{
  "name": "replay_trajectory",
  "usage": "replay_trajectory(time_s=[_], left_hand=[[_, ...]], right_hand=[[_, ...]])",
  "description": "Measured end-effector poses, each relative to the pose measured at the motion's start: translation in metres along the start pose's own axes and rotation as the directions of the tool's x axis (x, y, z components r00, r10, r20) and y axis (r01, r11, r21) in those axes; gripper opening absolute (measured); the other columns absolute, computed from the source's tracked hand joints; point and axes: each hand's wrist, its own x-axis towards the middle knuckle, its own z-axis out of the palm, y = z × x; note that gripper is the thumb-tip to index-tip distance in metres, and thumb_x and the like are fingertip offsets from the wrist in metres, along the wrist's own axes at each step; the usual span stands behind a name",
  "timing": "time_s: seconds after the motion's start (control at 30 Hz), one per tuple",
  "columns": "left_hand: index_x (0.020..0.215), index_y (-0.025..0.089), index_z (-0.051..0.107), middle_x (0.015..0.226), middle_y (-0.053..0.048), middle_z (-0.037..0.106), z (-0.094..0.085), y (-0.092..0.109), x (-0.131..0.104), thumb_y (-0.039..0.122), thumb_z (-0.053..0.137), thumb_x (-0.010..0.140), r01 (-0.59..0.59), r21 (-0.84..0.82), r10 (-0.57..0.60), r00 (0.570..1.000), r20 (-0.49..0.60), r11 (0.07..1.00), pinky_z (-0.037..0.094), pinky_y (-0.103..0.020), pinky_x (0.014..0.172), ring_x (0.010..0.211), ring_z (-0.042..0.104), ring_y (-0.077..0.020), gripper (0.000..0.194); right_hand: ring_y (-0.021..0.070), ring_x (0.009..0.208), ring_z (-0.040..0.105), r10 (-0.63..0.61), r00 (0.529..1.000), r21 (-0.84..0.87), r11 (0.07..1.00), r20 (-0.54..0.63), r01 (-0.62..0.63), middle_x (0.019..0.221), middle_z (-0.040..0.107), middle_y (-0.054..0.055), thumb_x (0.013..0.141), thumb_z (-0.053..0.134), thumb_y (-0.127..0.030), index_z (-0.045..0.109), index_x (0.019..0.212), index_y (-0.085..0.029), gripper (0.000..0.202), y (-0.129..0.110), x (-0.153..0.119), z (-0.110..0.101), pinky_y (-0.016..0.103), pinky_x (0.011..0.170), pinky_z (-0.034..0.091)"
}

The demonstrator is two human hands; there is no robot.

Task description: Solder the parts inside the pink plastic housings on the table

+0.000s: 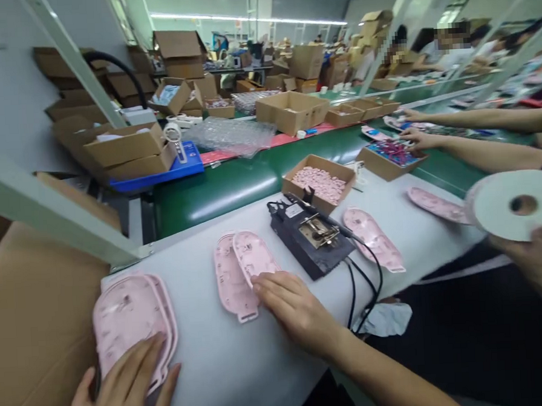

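The right hand lies flat, fingers spread, fingertips touching the pair of overlapped pink shells at its eleven o'clock, their long axes running twelve to six; the left hand rests open-palmed on the stack of pink shells, nearer the table edge.

Clearance and obstructions on the white work surface

Open surface lies between the stacked pink shells under the left hand and the pair of pink shells touched by the right hand. Right of that pair, the black fixture and its trailing cables block the route. Beyond it lie another pink shell and the box of small pink parts. A co-worker's hand with a tape roll occupies the far right edge.
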Motion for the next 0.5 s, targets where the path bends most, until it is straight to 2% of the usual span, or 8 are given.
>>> replay_trajectory(time_s=[0.07, 0.13, 0.2, 0.27, 0.3, 0.33, 0.43, 0.5], left_hand=[[0.129, 0.022, 0.06, 0.113, -0.01, 0.073, -0.007, 0.008, 0.01, 0.029, 0.057, 0.094, -0.066, 0.037, 0.065, 0.998, 0.02, 0.997, 0.027, -0.047, 0.118, 0.105, 0.065, -0.026, 0.036], [0.131, 0.021, 0.058, 0.116, -0.01, 0.072, -0.009, 0.014, 0.015, 0.026, 0.057, 0.095, -0.081, 0.031, 0.079, 0.995, 0.057, 0.996, 0.031, -0.044, 0.115, 0.109, 0.064, -0.0257, 0.036], [0.133, 0.021, 0.056, 0.12, -0.01, 0.071, -0.009, 0.018, 0.013, 0.023, 0.058, 0.095, -0.035, 0.013, 0.034, 0.995, 0.096, 0.999, 0.033, -0.043, 0.114, 0.113, 0.063, -0.0257, 0.038], [0.135, 0.022, 0.055, 0.124, -0.009, 0.069, -0.01, 0.022, 0.008, 0.025, 0.06, 0.095, 0.035, -0.015, -0.033, 0.992, 0.125, 0.999, 0.032, -0.045, 0.115, 0.118, 0.06, -0.0263, 0.04], [0.137, 0.022, 0.053, 0.128, -0.009, 0.067, -0.012, 0.024, 0.005, 0.027, 0.061, 0.094, 0.068, -0.038, -0.062, 0.988, 0.14, 0.997, 0.032, -0.046, 0.116, 0.123, 0.058, -0.0271, 0.044], [0.141, 0.023, 0.051, 0.133, -0.01, 0.065, -0.014, 0.026, 0.002, 0.031, 0.063, 0.094, 0.101, -0.068, -0.09, 0.985, 0.151, 0.993, 0.032, -0.047, 0.117, 0.129, 0.054, -0.0284, 0.049], [0.149, 0.026, 0.043, 0.149, -0.01, 0.052, -0.023, 0.028, -0.002, 0.042, 0.059, 0.096, 0.254, -0.207, -0.225, 0.962, 0.155, 0.945, 0.032, -0.05, 0.12, 0.144, 0.038, -0.0304, 0.058], [0.152, 0.029, 0.04, 0.156, -0.008, 0.044, -0.027, 0.027, 0.001, 0.045, 0.049, 0.101, 0.446, -0.332, -0.427, 0.894, 0.133, 0.831, 0.031, -0.05, 0.122, 0.147, 0.035, -0.0285, 0.054]], right_hand=[[0.0244, 0.129, 0.058, -0.072, 0.997, 0.016, 0.997, 0.01, 0.071, 0.136, 0.067, 0.012, 0.095, 0.043, -0.002, 0.056, 0.135, -0.009, 0.042, -0.011, 0.013, 0.007, 0.041, 0.106, 0.051], [0.0255, 0.13, 0.059, -0.06, 0.994, 0.016, 0.998, 0.094, 0.059, 0.136, 0.066, 0.011, 0.096, 0.041, -0.005, 0.057, 0.135, -0.013, 0.043, -0.022, 0.02, 0.018, 0.05, 0.113, 0.046], [0.0321, 0.132, 0.057, 0.014, 0.977, 0.026, 0.999, 0.215, -0.02, 0.139, 0.065, 0.011, 0.099, 0.049, -0.023, 0.058, 0.135, -0.019, 0.037, -0.029, 0.02, 0.03, 0.066, 0.116, 0.038], [0.0408, 0.135, 0.052, 0.059, 0.951, 0.037, 0.997, 0.302, -0.074, 0.144, 0.06, 0.012, 0.095, 0.061, -0.04, 0.057, 0.136, -0.021, 0.045, -0.029, 0.015, 0.04, 0.076, 0.109, 0.04], [0.0425, 0.136, 0.051, 0.058, 0.945, 0.046, 0.996, 0.322, -0.077, 0.146, 0.058, 0.012, 0.093, 0.063, -0.039, 0.056, 0.138, -0.021, 0.048, -0.027, 0.012, 0.043, 0.075, 0.106, 0.045], [0.0417, 0.136, 0.051, 0.047, 0.946, 0.057, 0.996, 0.321, -0.069, 0.147, 0.057, 0.012, 0.093, 0.063, -0.03, 0.055, 0.14, -0.02, 0.048, -0.024, 0.009, 0.045, 0.07, 0.103, 0.05], [0.0324, 0.131, 0.056, 0.012, 0.975, 0.12, 0.992, 0.221, -0.039, 0.144, 0.06, 0.011, 0.087, 0.048, 0.0, 0.049, 0.146, -0.02, 0.062, -0.022, 0.013, 0.045, 0.056, 0.103, 0.059], [0.0298, 0.13, 0.057, -0.014, 0.987, 0.186, 0.982, 0.16, -0.016, 0.143, 0.061, 0.01, 0.086, 0.046, 0.003, 0.045, 0.151, -0.022, 0.069, -0.034, 0.026, 0.044, 0.054, 0.106, 0.058]])
